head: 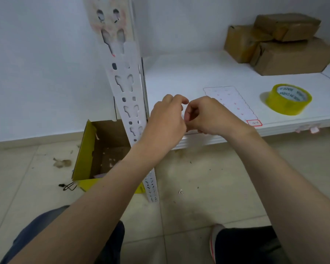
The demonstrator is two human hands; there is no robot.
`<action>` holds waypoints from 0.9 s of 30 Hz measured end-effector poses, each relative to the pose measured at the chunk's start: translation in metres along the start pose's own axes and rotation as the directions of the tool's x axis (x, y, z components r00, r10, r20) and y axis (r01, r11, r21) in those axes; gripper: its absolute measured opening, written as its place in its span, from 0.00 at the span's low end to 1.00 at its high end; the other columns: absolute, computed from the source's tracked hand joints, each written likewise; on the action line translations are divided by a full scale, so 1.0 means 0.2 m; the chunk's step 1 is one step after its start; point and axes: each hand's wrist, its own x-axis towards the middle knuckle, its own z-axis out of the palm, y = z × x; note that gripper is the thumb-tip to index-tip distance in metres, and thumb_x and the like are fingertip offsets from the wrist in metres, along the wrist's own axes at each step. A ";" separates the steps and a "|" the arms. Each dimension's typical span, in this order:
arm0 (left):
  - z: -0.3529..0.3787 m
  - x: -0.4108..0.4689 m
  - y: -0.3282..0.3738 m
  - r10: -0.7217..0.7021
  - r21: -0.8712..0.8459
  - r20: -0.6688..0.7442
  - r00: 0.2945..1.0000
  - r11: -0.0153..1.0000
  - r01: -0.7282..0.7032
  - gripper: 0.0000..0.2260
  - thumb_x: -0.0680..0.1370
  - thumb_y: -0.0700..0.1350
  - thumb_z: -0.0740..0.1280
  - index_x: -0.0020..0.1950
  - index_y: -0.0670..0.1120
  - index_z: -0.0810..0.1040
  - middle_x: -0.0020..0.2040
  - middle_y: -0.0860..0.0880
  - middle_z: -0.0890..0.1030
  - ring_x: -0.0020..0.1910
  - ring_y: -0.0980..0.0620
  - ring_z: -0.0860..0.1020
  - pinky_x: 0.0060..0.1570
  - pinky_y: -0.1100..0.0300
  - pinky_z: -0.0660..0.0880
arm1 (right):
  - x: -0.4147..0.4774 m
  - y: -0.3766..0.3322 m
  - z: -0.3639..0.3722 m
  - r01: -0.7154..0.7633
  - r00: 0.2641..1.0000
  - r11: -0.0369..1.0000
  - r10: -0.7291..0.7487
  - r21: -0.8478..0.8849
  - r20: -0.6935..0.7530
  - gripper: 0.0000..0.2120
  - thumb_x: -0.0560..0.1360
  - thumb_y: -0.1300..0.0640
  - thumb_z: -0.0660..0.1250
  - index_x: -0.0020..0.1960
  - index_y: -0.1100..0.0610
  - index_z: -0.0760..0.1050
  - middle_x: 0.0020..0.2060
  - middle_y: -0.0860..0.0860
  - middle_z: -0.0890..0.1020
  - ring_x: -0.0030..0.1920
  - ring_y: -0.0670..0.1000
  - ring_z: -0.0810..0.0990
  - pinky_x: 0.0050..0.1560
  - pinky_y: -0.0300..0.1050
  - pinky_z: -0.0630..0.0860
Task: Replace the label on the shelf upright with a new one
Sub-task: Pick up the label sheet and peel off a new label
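Both hands meet over front edge of white shelf board (pixel 189 73), just right of white perforated metal shelf upright (pixel 129 88); left hand (pixel 166 119) and right hand (pixel 208 117) curled, fingertips close together, content of either grip cannot tell; white red-bordered label sheet (pixel 231 101) flat on shelf beside right hand; yellow tape roll (pixel 288 99) further right

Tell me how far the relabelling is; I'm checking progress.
Old label looks removed: residue marks the upright. In hand: left hand and right hand pinch something small together, likely a sticker off the label sheet. Left: sticking it on.
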 end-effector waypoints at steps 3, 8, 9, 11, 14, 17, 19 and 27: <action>0.04 0.01 -0.01 -0.010 0.002 -0.026 1.000 1.000 0.010 0.23 0.77 0.35 0.62 0.72 0.48 0.71 0.63 0.46 0.76 0.62 0.46 0.74 0.59 0.56 0.70 | 0.02 0.03 0.04 0.033 0.999 0.999 -0.033 -0.032 0.007 0.09 0.70 0.62 0.75 0.38 0.52 0.77 0.31 0.44 0.80 0.30 0.39 0.76 0.36 0.35 0.70; 0.10 0.04 -0.01 -0.040 -0.028 -0.048 0.998 0.999 0.038 0.24 0.76 0.34 0.62 0.72 0.46 0.71 0.63 0.45 0.77 0.61 0.44 0.75 0.62 0.52 0.72 | 0.05 0.06 0.08 0.071 0.997 0.995 -0.072 -0.071 -0.010 0.15 0.71 0.63 0.72 0.35 0.47 0.71 0.35 0.45 0.80 0.37 0.48 0.77 0.39 0.39 0.69; 0.10 0.04 -0.01 -0.042 -0.032 -0.053 0.998 0.999 0.041 0.24 0.76 0.34 0.62 0.72 0.46 0.71 0.63 0.45 0.77 0.61 0.45 0.75 0.62 0.52 0.72 | 0.06 0.06 0.08 0.066 0.998 0.994 -0.068 -0.085 -0.013 0.15 0.71 0.62 0.72 0.34 0.46 0.71 0.35 0.45 0.80 0.39 0.49 0.78 0.40 0.42 0.72; 0.11 0.06 -0.01 -0.045 -0.037 -0.064 0.997 0.998 0.043 0.23 0.77 0.34 0.62 0.71 0.47 0.71 0.62 0.46 0.77 0.61 0.45 0.75 0.62 0.53 0.72 | 0.06 0.06 0.08 0.042 0.999 0.991 -0.045 -0.128 -0.023 0.13 0.70 0.59 0.71 0.34 0.45 0.71 0.35 0.44 0.80 0.40 0.51 0.79 0.42 0.48 0.75; 0.11 0.08 0.00 -0.048 -0.044 -0.071 0.996 0.998 0.045 0.22 0.77 0.35 0.61 0.71 0.47 0.72 0.62 0.46 0.78 0.61 0.45 0.75 0.63 0.54 0.71 | 0.05 0.04 0.07 -0.010 1.000 0.972 0.005 -0.235 -0.021 0.07 0.70 0.54 0.71 0.40 0.45 0.74 0.38 0.43 0.80 0.42 0.51 0.79 0.38 0.45 0.69; 0.10 0.08 0.00 -0.052 -0.052 -0.074 0.996 0.997 0.048 0.21 0.78 0.35 0.59 0.70 0.47 0.72 0.63 0.46 0.78 0.63 0.46 0.75 0.65 0.53 0.70 | 0.03 0.01 0.05 -0.063 0.997 0.953 0.050 -0.295 -0.053 0.07 0.71 0.50 0.73 0.47 0.45 0.78 0.42 0.43 0.81 0.45 0.52 0.80 0.40 0.43 0.68; 0.09 0.09 0.00 -0.066 -0.065 -0.080 0.995 0.996 0.061 0.22 0.77 0.34 0.59 0.70 0.47 0.73 0.63 0.47 0.78 0.63 0.46 0.75 0.65 0.52 0.71 | 0.01 0.01 0.04 -0.089 0.994 0.942 0.065 -0.323 -0.085 0.09 0.70 0.48 0.74 0.49 0.45 0.80 0.38 0.42 0.77 0.45 0.52 0.78 0.42 0.43 0.68; 0.09 0.10 0.04 -0.079 -0.120 -0.052 0.996 0.990 0.072 0.22 0.77 0.34 0.57 0.69 0.50 0.73 0.61 0.50 0.79 0.63 0.48 0.74 0.63 0.53 0.72 | -0.03 0.12 -0.05 -0.070 0.976 0.912 -0.020 -0.403 -0.216 0.30 0.65 0.31 0.76 0.62 0.44 0.78 0.55 0.45 0.79 0.59 0.54 0.77 0.51 0.49 0.74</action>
